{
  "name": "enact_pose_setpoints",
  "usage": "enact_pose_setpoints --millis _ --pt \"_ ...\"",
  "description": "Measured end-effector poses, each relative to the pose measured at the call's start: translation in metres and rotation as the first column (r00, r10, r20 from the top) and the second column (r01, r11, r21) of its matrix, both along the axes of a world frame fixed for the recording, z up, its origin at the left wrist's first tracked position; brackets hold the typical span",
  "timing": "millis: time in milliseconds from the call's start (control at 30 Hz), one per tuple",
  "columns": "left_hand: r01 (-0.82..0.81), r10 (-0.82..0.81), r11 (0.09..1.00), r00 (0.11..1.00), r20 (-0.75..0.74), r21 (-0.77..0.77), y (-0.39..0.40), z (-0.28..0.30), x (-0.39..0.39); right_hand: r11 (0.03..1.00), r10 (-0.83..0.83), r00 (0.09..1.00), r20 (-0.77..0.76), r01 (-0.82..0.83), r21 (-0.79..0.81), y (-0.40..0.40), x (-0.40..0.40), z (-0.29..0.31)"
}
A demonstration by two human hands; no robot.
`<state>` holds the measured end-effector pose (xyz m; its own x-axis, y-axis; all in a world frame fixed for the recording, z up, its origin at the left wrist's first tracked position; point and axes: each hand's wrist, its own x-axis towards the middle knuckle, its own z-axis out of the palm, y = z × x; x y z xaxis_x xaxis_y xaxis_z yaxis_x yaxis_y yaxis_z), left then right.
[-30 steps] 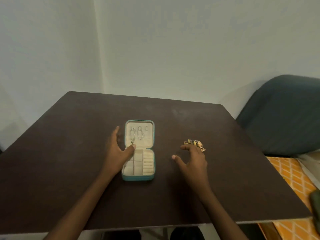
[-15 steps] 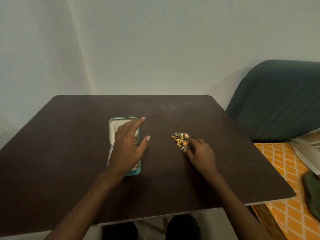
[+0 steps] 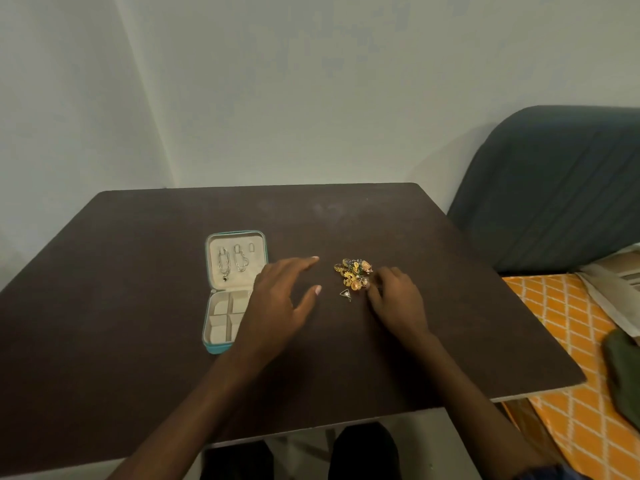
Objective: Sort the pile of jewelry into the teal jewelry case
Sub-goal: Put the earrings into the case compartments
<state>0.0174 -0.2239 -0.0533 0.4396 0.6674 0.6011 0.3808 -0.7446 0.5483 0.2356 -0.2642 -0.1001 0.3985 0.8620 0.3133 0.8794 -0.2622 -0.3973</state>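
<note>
The teal jewelry case [image 3: 210, 347] lies open on the dark table [image 3: 138, 341], left of centre. Its lid holds two silver necklaces [image 3: 231, 265]; its cream compartments look empty where visible. A pile of gold jewelry [image 3: 351, 271] sits to the right of the case. One small triangular piece [image 3: 345, 294] lies apart just below the pile. My left hand [image 3: 280, 306] hovers between case and pile, fingers spread, covering the case's right side. My right hand [image 3: 394, 299] rests at the pile's right edge with its fingertips touching the pieces; what they pinch is hidden.
The table stands in a corner against pale walls. A dark blue-grey cushioned seat back [image 3: 547, 188] rises at the right. An orange patterned cloth [image 3: 571, 375] with a dark green item [image 3: 623, 375] lies beyond the table's right edge.
My left hand has left the case and moved right toward the pile. My right hand stays at the pile. A triangular piece now lies apart from the pile.
</note>
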Motion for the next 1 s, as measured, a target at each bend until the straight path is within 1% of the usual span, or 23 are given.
enact_pose_setpoints --millis 100,233,300,500,567,667,733,833,867,900,933,967,1000 --pt "0.010 -0.010 1.000 1.000 -0.002 -0.002 -0.001 -0.001 0.001 1.000 0.005 1.000 -0.010 -0.005 0.022 0.003 -0.001 0.002" --pt "0.017 -0.017 1.000 1.000 -0.020 0.005 -0.003 -0.001 0.004 0.996 0.032 0.997 0.075 -0.025 -0.087 0.011 0.000 0.003" --pt "0.023 -0.023 1.000 1.000 -0.020 -0.003 -0.004 -0.002 0.008 0.993 0.044 0.995 0.090 -0.034 -0.113 0.010 0.004 0.003" --pt "0.026 -0.026 1.000 0.999 -0.024 -0.006 -0.005 -0.005 0.008 0.999 0.023 0.994 0.104 -0.021 -0.027 0.003 0.003 0.008" --pt "0.030 -0.031 0.999 0.999 -0.017 -0.014 -0.006 -0.006 0.010 0.999 0.036 0.999 0.032 -0.036 0.000 0.000 0.003 0.012" --pt "0.040 -0.041 0.999 0.999 -0.025 -0.028 -0.007 -0.006 0.018 0.993 0.092 0.980 -0.174 -0.078 0.089 -0.007 -0.003 0.027" --pt "0.049 -0.051 0.995 0.999 -0.016 -0.091 -0.009 -0.004 0.025 0.985 0.143 0.956 -0.257 -0.111 0.134 -0.013 -0.011 0.040" --pt "0.066 -0.054 0.973 0.997 0.060 -0.221 -0.009 -0.001 0.033 0.963 0.256 0.894 -0.367 -0.201 0.181 -0.020 -0.024 0.055" --pt "0.083 -0.058 0.957 0.994 0.093 -0.279 -0.009 0.000 0.034 0.952 0.298 0.866 -0.402 -0.239 0.190 -0.022 -0.026 0.058" --pt "0.122 -0.068 0.922 0.985 0.156 -0.368 -0.009 0.000 0.035 0.941 0.335 0.836 -0.434 -0.270 0.206 -0.024 -0.028 0.060" --pt "0.185 -0.068 0.851 0.967 0.246 -0.491 -0.008 0.001 0.035 0.929 0.367 0.806 -0.465 -0.292 0.226 -0.025 -0.028 0.061" --pt "0.280 -0.053 0.735 0.932 0.360 -0.618 -0.008 0.003 0.034 0.917 0.396 0.774 -0.494 -0.312 0.247 -0.026 -0.028 0.061" --pt "0.377 -0.026 0.598 0.891 0.453 -0.707 -0.007 0.003 0.032 0.907 0.419 0.748 -0.514 -0.329 0.261 -0.027 -0.027 0.060"
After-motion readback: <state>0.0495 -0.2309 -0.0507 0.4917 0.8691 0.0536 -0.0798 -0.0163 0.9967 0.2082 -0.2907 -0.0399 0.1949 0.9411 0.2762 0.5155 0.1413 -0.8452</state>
